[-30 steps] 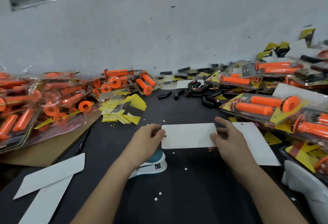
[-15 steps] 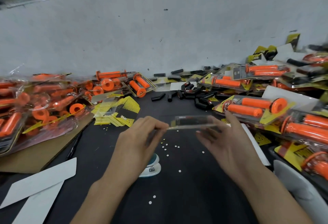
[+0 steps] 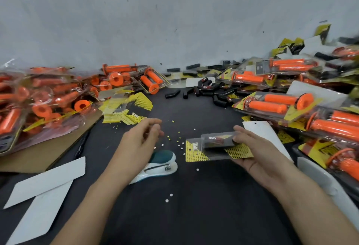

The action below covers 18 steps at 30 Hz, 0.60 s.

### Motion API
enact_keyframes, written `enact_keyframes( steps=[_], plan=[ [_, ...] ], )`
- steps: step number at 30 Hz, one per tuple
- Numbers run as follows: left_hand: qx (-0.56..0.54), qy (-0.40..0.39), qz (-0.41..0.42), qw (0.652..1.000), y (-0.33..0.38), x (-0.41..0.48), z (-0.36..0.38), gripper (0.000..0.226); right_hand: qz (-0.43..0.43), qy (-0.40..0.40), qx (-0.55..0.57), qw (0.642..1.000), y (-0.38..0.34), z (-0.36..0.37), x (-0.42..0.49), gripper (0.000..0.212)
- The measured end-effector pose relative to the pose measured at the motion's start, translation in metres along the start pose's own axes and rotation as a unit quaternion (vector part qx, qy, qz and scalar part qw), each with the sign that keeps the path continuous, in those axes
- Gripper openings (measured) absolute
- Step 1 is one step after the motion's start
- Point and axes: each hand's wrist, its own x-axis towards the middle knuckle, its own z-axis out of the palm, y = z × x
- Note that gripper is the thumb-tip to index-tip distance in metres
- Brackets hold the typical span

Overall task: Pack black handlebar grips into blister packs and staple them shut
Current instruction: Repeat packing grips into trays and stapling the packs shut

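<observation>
My right hand (image 3: 258, 156) gripped the pack (image 3: 196, 153) by its right end, thumb on top, grips (image 3: 215, 141) inside. It sat just right of the stapler (image 3: 162, 164). My left hand (image 3: 138, 143) hung loose and empty above that. I judged the edges wanted squaring flush before stapling.

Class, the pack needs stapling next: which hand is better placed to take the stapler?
Left. The left hand is empty, right over the stapler; the right hand holds the blister pack.
</observation>
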Motion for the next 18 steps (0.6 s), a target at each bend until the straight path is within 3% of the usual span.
enact_keyframes(
  steps=[7,18],
  plan=[
    [-0.02,-0.027,-0.069,0.997,-0.001,0.007,0.007,0.03,0.008,-0.015,-0.067,0.998,0.011,0.004,-0.001,0.033],
    [-0.009,-0.062,-0.112,0.992,-0.002,0.014,0.016,0.044,0.03,-0.05,-0.032,0.998,0.035,0.028,0.0,0.036]
  ],
)
